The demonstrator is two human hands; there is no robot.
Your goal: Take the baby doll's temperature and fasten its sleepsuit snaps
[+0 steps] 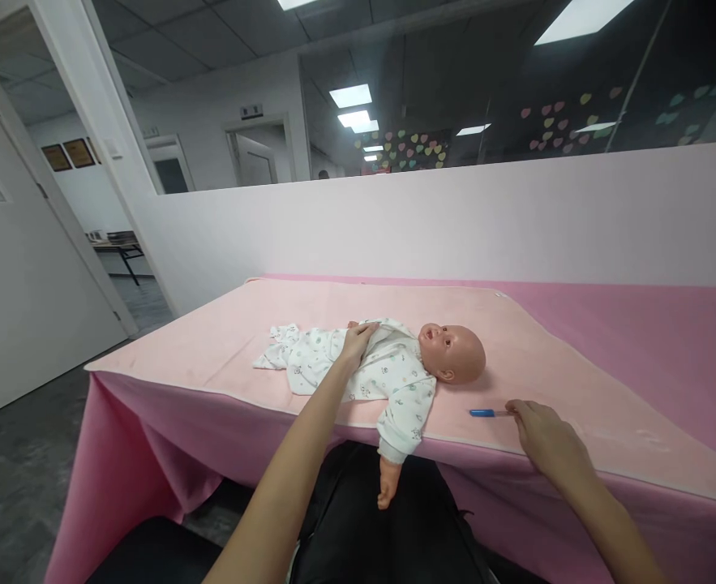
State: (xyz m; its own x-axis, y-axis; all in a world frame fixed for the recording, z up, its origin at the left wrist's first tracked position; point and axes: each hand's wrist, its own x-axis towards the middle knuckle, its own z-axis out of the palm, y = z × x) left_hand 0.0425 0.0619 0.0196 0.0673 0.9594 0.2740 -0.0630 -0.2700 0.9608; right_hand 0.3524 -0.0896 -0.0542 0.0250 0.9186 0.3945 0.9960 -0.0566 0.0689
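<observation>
A baby doll (452, 354) in a white patterned outfit (388, 369) lies on its back on the table, head to the right. One of its arms hangs over the table's front edge. My left hand (358, 345) rests across the doll's middle, fingers stretched out on the cloth and nothing visible in them. To the right of the head, my right hand (543, 434) is closed around one end of a slim blue-ended stick (482, 413), low over the table. Its exact kind is unclear, and my fingers hide the other end.
A peach cloth (224, 332) covers the table over a pink cloth (667, 332) that drapes down in front. Behind stands a white half wall (430, 227) with glass above. My black-clad legs (394, 535) are under the front edge. A white door (29, 243) is at left.
</observation>
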